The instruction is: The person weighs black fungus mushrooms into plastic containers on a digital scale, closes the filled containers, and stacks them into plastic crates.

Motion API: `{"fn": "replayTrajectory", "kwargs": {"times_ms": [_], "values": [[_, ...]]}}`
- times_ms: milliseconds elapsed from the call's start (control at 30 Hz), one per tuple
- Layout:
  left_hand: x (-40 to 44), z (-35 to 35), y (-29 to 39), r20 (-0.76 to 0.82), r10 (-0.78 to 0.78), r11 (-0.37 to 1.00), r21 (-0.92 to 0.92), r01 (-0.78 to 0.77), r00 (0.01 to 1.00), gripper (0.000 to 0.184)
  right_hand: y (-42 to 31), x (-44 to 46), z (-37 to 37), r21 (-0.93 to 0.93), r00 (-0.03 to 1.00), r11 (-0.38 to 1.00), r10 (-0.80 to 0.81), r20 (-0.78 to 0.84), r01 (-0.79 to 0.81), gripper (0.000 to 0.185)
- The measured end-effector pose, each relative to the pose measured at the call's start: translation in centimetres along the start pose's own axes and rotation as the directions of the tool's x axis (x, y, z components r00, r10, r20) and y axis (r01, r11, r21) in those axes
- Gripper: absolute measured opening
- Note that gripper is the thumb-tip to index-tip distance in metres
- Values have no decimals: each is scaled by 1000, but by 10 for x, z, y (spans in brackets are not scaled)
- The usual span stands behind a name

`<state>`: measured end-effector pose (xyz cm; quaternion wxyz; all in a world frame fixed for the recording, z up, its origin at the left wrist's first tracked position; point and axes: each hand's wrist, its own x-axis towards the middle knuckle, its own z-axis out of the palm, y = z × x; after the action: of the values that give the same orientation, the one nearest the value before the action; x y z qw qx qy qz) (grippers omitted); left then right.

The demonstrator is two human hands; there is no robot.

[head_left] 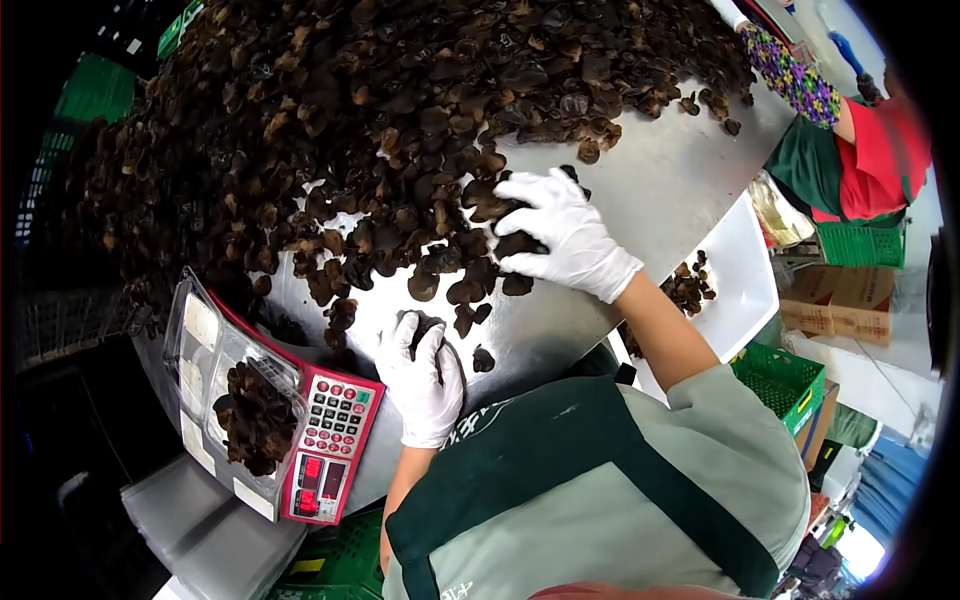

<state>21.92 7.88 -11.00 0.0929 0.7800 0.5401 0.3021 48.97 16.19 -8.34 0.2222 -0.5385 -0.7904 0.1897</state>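
Dark brown wood ear mushrooms (400,90) lie in a large heap across the metal table. My right hand (575,240), in a white glove, reaches over the heap's near edge. Its fingers are spread, with dark pieces under and between them. Closer to my body, my left hand (422,385), also gloved in white, has its fingers curled round a dark wood ear piece (427,325), partly hidden by them. Left of that hand stands a red digital scale (335,425) with lit red digits. A clear plastic box (285,385) on it contains a clump of wood ear (255,420).
A white tub (735,265) with some wood ear stands beyond the table's right edge. Stacked clear containers (205,520) are at lower left. A green crate (785,385) and cardboard boxes (840,300) sit at right. Another person's patterned sleeve (790,75) shows at upper right.
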Motion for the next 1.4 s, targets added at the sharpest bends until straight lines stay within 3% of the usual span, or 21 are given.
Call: {"fn": "replayTrajectory", "kwargs": {"times_ms": [100,167,300,367,433,600,633,667,700,733,833,933,967,1067,1100,1133,1200,1267,1333,1367,1400], "values": [[3,0,0,11,-16,999,-41,16,1000,30,8,6,-4,-52,994,998,23,-108,-28,36],[4,0,0,12,-25,998,-57,26,1000,30,-8,26,-12,25,986,1000,11,-168,-7,35],[5,-1,1,1,-29,999,-42,29,1000,29,-12,77,17,-89,953,988,-142,-267,123,29],[3,-1,1,-18,-52,997,-51,51,998,29,-23,95,32,-314,986,949,-77,-150,26,29],[-1,4,-4,-31,-63,995,-77,60,998,32,-29,104,48,-346,1000,938,-4,-26,-5,29],[-3,3,-7,-30,-74,992,-106,71,997,32,-19,83,26,166,942,985,12,-334,47,21],[-2,4,-6,-28,-71,991,-115,67,997,32,-8,71,19,305,926,951,70,-371,50,26],[-2,4,-7,-22,-74,990,-120,71,997,33,-1,58,12,560,910,828,242,-336,-14,30],[-3,4,-7,-21,-74,989,-128,71,997,33,-8,39,-17,670,858,674,503,-108,-311,29],[-3,3,-6,-10,-68,991,-113,66,998,32,5,19,-26,676,841,686,510,-183,-269,28],[0,0,-4,13,-53,996,-73,54,998,32,47,-43,-68,520,779,734,598,-190,-437,26],[12,-6,0,8,-27,999,-45,27,1000,35,74,-106,-112,412,664,656,733,-148,-633,21],[19,-7,3,-10,-4,999,-46,3,1000,37,89,-126,-126,243,636,656,754,-162,-715,22],[52,-4,5,10,64,998,7,-64,998,44,113,-166,-143,170,633,646,763,-129,-744,26],[63,-1,6,24,88,995,35,-89,996,47,90,-155,-149,-105,643,635,745,-181,-765,29],[71,1,8,87,93,993,57,-98,992,53,74,-143,-148,-369,662,565,715,-227,-738,32],[82,6,11,187,90,979,163,-122,978,55,67,-108,-130,-327,808,743,489,-329,-583,35],[79,11,11,331,53,965,226,-134,942,61,43,-48,-96,-135,872,894,368,-324,-427,29],[72,8,14,366,46,959,244,-144,929,63,9,13,-59,-9,967,986,159,-197,-164,24],[67,7,14,383,47,958,244,-150,923,64,4,41,-40,-21,984,999,-48,-172,45,26],[64,4,15,384,52,959,238,-154,922,65,2,70,-21,-84,986,988,-138,-90,131,28]]}}
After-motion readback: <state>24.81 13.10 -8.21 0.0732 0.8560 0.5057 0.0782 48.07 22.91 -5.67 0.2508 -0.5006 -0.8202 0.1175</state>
